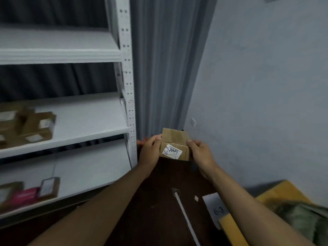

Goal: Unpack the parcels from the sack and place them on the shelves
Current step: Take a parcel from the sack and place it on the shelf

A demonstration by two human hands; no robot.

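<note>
A small brown cardboard parcel point(174, 143) with a white label marked in black pen is held in front of me, above the dark floor. My left hand point(150, 150) grips its left side with the thumb on top. Its right side is gripped by my right hand point(199, 152). The white metal shelf unit point(126, 86) stands to the left of the parcel. Its middle shelf point(85, 125) carries several brown parcels point(33, 126) at the left. On the lower shelf point(85, 176) lie brown parcels point(49, 187) and a pink one point(23, 196). The woven sack point(301, 219) shows at the bottom right corner.
A grey curtain point(163, 68) hangs behind the shelf upright, and a pale wall point(257, 86) runs along the right. On the dark floor lie a white strap point(186, 219), a yellow box point(276, 194) and a white labelled sheet point(215, 208). The top shelf point(58, 50) holds nothing visible.
</note>
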